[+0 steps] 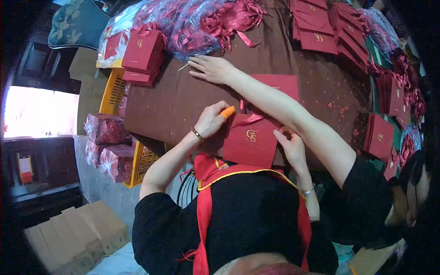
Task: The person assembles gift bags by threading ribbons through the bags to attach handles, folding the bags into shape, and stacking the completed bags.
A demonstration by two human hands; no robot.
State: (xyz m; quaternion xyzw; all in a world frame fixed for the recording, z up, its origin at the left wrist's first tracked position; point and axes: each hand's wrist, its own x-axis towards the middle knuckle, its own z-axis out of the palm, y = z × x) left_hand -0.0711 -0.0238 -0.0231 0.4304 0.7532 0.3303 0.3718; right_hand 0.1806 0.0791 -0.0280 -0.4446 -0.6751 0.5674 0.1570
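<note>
A red paper gift bag [250, 142] with a gold emblem and a red ribbon [250, 120] at its top lies before my chest. My right hand [291, 144] pinches its right edge, thumb on the front and fingers partly behind. Beside the bag's upper left corner is my left hand [210, 121], its fingers curled. An orange finger cot [228, 112] covers one digit, and whatever the fingers hold is hidden. Just beyond lies another red bag [286, 85], partly covered by another person's arm.
A co-worker's arm [284, 101] crosses from the right, its hand [213, 68] near a thin pale stick [183, 67]. Stacked red bags [143, 50] and plastic-wrapped ribbons [192, 27] lie at the far left, more bags [316, 27] at the far right. A yellow crate [112, 94] stands left.
</note>
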